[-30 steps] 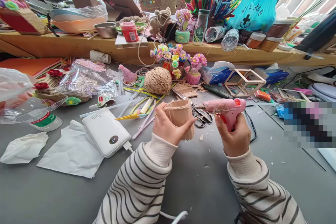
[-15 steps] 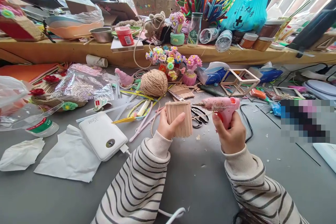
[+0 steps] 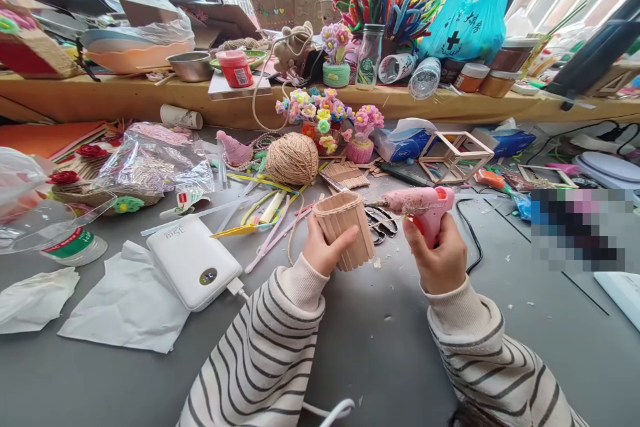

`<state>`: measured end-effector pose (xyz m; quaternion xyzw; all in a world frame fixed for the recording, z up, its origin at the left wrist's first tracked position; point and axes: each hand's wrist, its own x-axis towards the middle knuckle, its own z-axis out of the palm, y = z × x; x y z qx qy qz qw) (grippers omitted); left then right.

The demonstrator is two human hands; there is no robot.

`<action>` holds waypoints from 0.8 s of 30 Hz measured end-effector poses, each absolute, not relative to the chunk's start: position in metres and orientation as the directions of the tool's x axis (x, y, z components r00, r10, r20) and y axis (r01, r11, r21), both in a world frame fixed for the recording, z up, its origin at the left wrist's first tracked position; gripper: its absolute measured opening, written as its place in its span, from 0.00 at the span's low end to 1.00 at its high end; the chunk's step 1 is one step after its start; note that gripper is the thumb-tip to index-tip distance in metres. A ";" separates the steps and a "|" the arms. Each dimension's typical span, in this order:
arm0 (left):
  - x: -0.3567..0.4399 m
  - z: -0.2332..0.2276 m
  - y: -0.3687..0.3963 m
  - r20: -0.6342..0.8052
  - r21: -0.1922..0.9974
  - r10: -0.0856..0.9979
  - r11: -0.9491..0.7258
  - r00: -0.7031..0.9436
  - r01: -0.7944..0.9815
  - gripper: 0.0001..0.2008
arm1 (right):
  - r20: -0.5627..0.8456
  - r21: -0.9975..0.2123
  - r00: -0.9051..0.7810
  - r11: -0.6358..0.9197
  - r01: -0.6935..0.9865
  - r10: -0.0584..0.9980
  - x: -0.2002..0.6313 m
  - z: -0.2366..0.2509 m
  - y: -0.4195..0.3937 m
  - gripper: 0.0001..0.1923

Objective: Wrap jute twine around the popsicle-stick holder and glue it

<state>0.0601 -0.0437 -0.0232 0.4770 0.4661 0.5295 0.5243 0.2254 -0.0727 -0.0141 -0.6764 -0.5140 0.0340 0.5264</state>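
Note:
My left hand [image 3: 327, 247] is closed round a small cup made of wooden craft sticks [image 3: 357, 247], thumb on its outer wall. The cup is tilted, so its open top with twine round the rim faces up and toward me. In my right hand [image 3: 440, 253] is a pink hot glue gun [image 3: 417, 201], its nozzle pointing left, close to the cup's rim. Whether the nozzle touches the rim I cannot tell. Black-handled scissors [image 3: 383, 223] lie behind, partly hidden by cup and gun. A twine ball [image 3: 291, 159] rests farther back.
A white power bank [image 3: 195, 263] with a cable lies left, beside tissues [image 3: 127, 300]. Behind are a bundle of craft sticks [image 3: 347, 175], a stick-built frame [image 3: 457, 155] and crocheted flowers [image 3: 367, 123]. A black cord [image 3: 473, 227] runs right of the glue gun.
My left hand has tipped the cup so its opening now shows and its base swings to the right. The glue gun has barely moved.

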 end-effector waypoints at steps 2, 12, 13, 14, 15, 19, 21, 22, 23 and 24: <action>0.059 -0.027 -0.044 0.035 0.995 0.998 -0.030 0.044 -0.096 0.38 | 0.541 -0.711 0.441 0.109 0.694 0.716 0.225 -0.012 -0.073 0.20; 0.056 -0.015 -0.050 0.003 0.981 0.994 0.018 -0.105 0.191 0.40 | 0.782 -0.419 0.267 0.159 0.894 0.563 0.223 -0.013 -0.075 0.18; 0.057 -0.013 -0.051 0.015 0.978 0.994 0.008 -0.107 0.206 0.40 | 0.790 -0.404 0.258 0.156 0.901 0.556 0.222 -0.013 -0.075 0.18; 0.057 -0.012 -0.053 0.025 0.976 0.994 -0.001 -0.108 0.218 0.40 | 0.795 -0.391 0.249 0.154 0.908 0.553 0.222 -0.014 -0.074 0.18; 0.058 -0.010 -0.054 0.028 0.974 0.994 -0.002 -0.108 0.226 0.39 | 0.797 -0.381 0.242 0.150 0.912 0.553 0.222 -0.014 -0.074 0.18; 0.060 -0.006 -0.057 -0.002 0.968 0.993 0.031 -0.120 0.247 0.37 | 0.795 -0.364 0.234 0.131 0.922 0.560 0.221 -0.015 -0.074 0.18; 0.061 -0.004 -0.058 -0.001 0.967 0.992 0.032 -0.122 0.253 0.36 | 0.797 -0.358 0.230 0.131 0.924 0.558 0.221 -0.015 -0.074 0.19; 0.061 -0.005 -0.058 0.005 0.968 0.993 0.025 -0.120 0.249 0.36 | 0.797 -0.359 0.230 0.132 0.924 0.558 0.221 -0.014 -0.074 0.19; 0.061 -0.005 -0.057 0.011 0.971 0.993 0.017 -0.117 0.237 0.36 | 0.794 -0.364 0.234 0.131 0.922 0.561 0.221 -0.014 -0.073 0.20; 0.061 -0.007 -0.057 0.016 0.977 0.993 0.010 -0.116 0.214 0.36 | 0.788 -0.373 0.241 0.127 0.919 0.566 0.222 -0.013 -0.073 0.20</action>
